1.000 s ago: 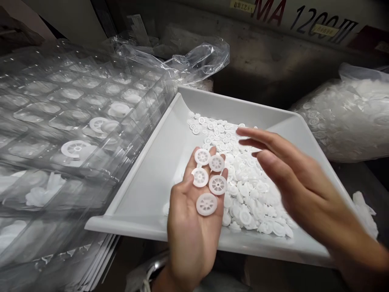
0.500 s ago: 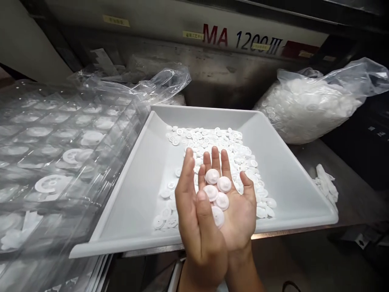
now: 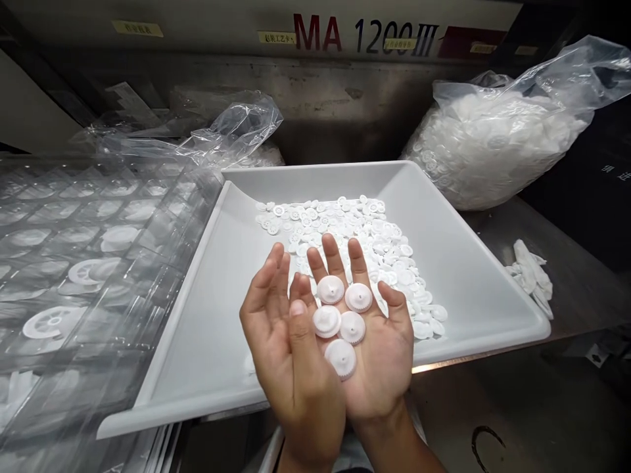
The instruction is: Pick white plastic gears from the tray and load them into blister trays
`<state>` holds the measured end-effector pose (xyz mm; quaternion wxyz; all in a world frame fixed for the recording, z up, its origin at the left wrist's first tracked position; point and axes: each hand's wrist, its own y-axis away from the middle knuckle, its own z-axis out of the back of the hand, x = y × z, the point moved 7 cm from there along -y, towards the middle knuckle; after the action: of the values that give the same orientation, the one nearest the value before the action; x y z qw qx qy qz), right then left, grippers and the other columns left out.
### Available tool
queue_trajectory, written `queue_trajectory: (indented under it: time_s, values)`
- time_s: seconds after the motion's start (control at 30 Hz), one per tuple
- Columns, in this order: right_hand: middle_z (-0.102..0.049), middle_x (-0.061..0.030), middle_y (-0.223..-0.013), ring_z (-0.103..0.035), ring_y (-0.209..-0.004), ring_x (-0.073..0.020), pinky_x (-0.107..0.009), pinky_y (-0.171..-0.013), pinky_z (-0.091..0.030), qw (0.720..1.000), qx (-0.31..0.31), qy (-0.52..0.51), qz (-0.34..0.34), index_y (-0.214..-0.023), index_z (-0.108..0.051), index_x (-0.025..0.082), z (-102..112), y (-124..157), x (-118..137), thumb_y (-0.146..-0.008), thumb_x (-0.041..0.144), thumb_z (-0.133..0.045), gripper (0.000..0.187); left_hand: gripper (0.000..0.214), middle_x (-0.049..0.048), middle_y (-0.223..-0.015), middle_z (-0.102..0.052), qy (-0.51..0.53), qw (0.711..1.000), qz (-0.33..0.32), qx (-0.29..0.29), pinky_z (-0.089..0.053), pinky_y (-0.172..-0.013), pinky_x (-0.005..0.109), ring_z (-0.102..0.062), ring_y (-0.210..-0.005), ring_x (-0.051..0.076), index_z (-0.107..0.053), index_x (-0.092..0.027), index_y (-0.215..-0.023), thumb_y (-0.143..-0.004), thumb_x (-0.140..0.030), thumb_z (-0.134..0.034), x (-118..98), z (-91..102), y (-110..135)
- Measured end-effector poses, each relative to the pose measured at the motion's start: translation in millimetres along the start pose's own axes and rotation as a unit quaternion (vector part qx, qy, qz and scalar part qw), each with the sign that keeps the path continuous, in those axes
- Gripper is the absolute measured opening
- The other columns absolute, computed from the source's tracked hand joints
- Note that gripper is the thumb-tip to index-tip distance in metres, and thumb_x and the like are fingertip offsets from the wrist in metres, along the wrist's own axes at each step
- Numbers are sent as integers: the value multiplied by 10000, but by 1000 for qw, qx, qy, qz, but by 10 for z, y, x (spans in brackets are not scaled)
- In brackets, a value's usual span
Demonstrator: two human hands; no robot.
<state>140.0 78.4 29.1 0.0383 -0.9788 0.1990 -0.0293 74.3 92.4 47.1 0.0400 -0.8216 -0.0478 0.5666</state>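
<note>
My right hand (image 3: 377, 358) is palm up over the front of the grey-white tray (image 3: 473, 276), fingers spread and slightly curled. Several white plastic gears (image 3: 351, 327), round with toothed rims and small centre pins, rest on its palm and fingers. My left hand (image 3: 283, 348) stands cupped along the left side of the right hand, its palm turned toward the gears. Its fingers are apart and bent, and its thumb reaches close to the gears. Behind both hands, a heap of similar white gears (image 3: 340, 220) lies in the tray; the hands hide part of it.
Stacked clear blister trays (image 3: 113, 282) with white parts in their pockets stand at left. A clear bag of white parts (image 3: 493, 151) sits behind right, another plastic bag (image 3: 236, 131) behind left. A crumpled white glove-like item (image 3: 530, 276) lies right. A machine panel (image 3: 221, 20) crosses the back.
The camera view has shifted. My left hand has swung leftward and opened away from the right palm, showing more of the gears. The gears still rest on my right hand.
</note>
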Motion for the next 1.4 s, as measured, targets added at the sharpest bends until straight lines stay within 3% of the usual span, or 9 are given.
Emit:
queue_trajectory:
  time_s: [0.1,0.27,0.37,0.57,0.73,1.0,1.17,1.27,1.4]
  values:
    - [-492,-47,-1401,-422,-1328,-205,-489,-1167,-180,1000,-14,-10,3,-1270,-451,235,16,3,5,-884,343,-315,423,333,-27,-1385,-505,-22,999,-26,18,-373,-1098,281,-412,-1323,166,-526,-270,-1215,-916,-127,-493,4,6,-4]
    - [-552,-34,-1339,-457,-1300,-201,-440,-1182,-159,999,-31,-17,-9,-1182,-480,218,24,0,-22,-802,185,-353,402,321,12,-1356,-549,77,996,54,7,-380,-1102,293,-460,-1295,165,-532,-260,-1201,-924,-128,-434,115,88,-15]
    - [-556,-36,-1332,-455,-1301,-202,-448,-1178,-166,999,-32,-25,-12,-1140,-493,214,32,-2,-33,-803,153,-347,373,341,42,-1351,-556,108,993,37,3,-366,-1113,306,-444,-1310,169,-528,-239,-1178,-885,-93,-432,60,107,34]
    - [-595,-20,-1268,-500,-1263,-200,-445,-1173,-179,998,-33,-59,-19,-872,-502,203,34,-22,-20,-817,158,-346,171,642,0,-1449,-425,-54,997,-34,40,-270,-1165,409,-319,-1385,198,-368,-356,-1306,-789,-43,-584,2,16,198]
    - [-598,-27,-1250,-555,-1198,-180,-427,-1173,-168,995,-46,-80,-26,-790,-455,201,33,-17,5,-821,176,-349,113,618,24,-1446,-424,-114,985,-110,73,-258,-1164,372,-324,-1380,180,-336,-329,-1335,-825,-77,-576,-25,-76,227]
    - [-623,-6,-1189,-568,-1181,-183,-447,-1178,-123,992,-57,-113,-29,-751,-416,208,28,-4,3,-842,179,-332,127,530,-56,-1360,-536,-27,1000,10,8,-381,-1098,321,-383,-1350,150,-491,-384,-1226,-834,-29,-459,47,-32,242]
    - [-624,-10,-1199,-555,-1202,-178,-422,-1180,-135,991,-61,-120,-24,-742,-403,209,26,-18,28,-849,201,-352,119,392,11,-1370,-545,85,993,87,2,-375,-1102,454,-441,-1317,225,-534,-334,-1221,-891,-164,-408,153,35,166]
    - [-622,-20,-1207,-564,-1191,-176,-413,-1180,-150,990,-65,-124,-25,-736,-398,208,39,-17,35,-871,230,-347,146,395,35,-1376,-539,110,989,103,-15,-317,-1121,522,-436,-1320,243,-533,-316,-1224,-895,-162,-379,155,69,152]
    - [-585,-30,-1282,-526,-1236,-183,-411,-1180,-174,990,-64,-126,-23,-768,-418,206,66,-3,56,-878,268,-361,138,437,17,-1350,-564,94,992,88,-13,-307,-1119,524,-455,-1306,224,-546,-342,-1187,-841,-106,-420,96,55,211]
